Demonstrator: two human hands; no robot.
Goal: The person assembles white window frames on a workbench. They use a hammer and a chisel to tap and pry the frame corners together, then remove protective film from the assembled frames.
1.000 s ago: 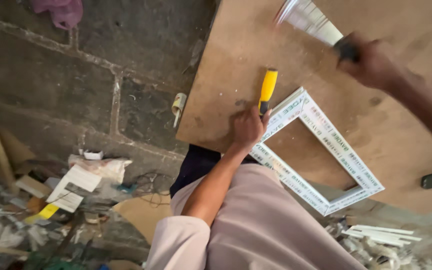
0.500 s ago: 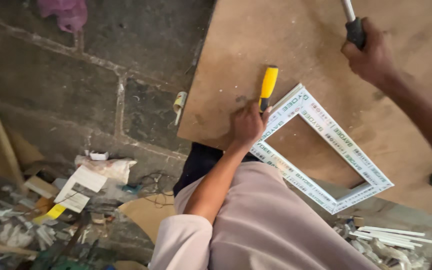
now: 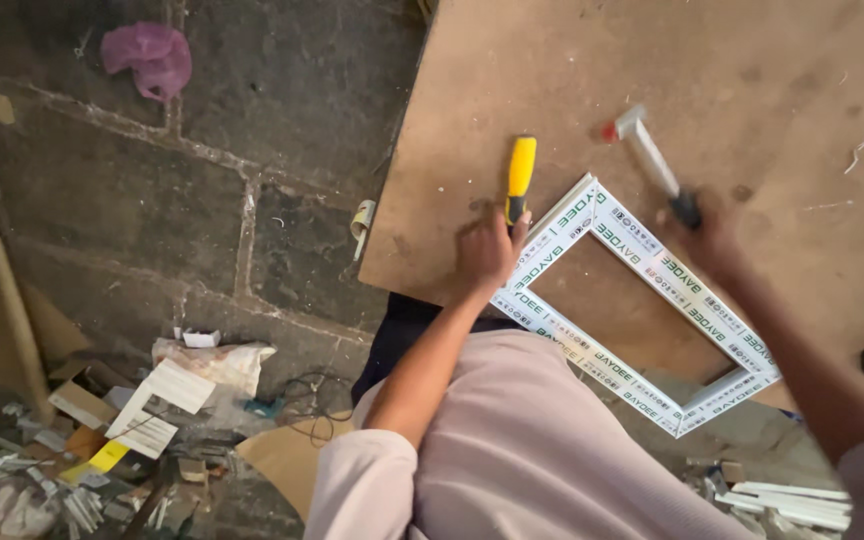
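Hammer [image 3: 652,160] blurred over rectangular white frame [image 3: 642,310]; yellow-handled chisel [image 3: 519,180] upright.

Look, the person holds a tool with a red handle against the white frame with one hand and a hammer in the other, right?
Not quite. The handle of the tool in the left hand is yellow, not red, as the head view shows. The rest holds: its tip is set against the corner of the white frame, and the right hand holds a hammer over the board.

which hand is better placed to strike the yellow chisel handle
Right: the right hand holds the white-handled hammer raised beside the yellow-handled chisel, while the left hand steadies it.
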